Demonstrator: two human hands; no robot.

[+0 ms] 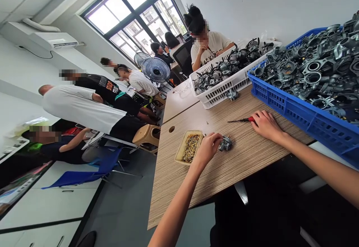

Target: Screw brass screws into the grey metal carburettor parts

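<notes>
A small grey metal carburetor lies on the wood-grain table. My left hand reaches its left side with thumb and fingers pinched together; whatever is between the fingertips is hidden. Just left of that hand stands a shallow yellowish tub holding many small brass jets. My right hand rests palm down on the table, its fingers over the red handle of a screwdriver. The dark shaft points left, behind the carburetor and apart from it.
A blue crate heaped with carburetors stands at the right, beside a white basket of more. One loose carburetor sits before the basket. A person sits across the table. Others, a fan and a stool are to the left.
</notes>
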